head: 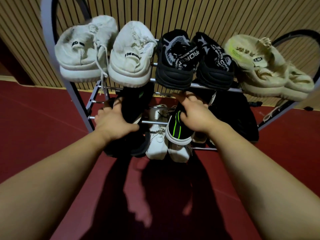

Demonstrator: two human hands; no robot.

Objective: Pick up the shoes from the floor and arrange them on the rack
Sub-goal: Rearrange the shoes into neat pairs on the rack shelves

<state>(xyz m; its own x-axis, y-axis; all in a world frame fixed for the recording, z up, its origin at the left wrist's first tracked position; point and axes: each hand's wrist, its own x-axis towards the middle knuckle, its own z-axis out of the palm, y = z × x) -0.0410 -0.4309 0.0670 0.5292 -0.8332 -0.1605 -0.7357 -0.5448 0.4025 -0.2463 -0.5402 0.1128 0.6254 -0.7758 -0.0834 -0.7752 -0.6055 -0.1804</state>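
- rack (46, 32), metal bars, three shelves, stands on red floor (43, 118) against slatted wall (173, 14)
- top shelf: six shoes, heels toward camera; from the left, two white sneakers (83, 49), two black patterned sneakers (174, 58), two cream shoes (256, 66)
- middle shelf, left: black shoe (133, 104), toe pointing in under the top shelf; left hand (112, 122) grips its heel end, fingers and thumb wrapped round it
- middle shelf, centre: green-striped shoe (176, 129), black with white sole, heel sticking out past the front bar; right hand (195, 116) holds it, fingers curled over the collar
- middle shelf, right: dark shoes (239, 118), detail too dim to tell
- bottom shelf: white pair (157, 142) in the centre, a dark shoe (136, 149) just left of it
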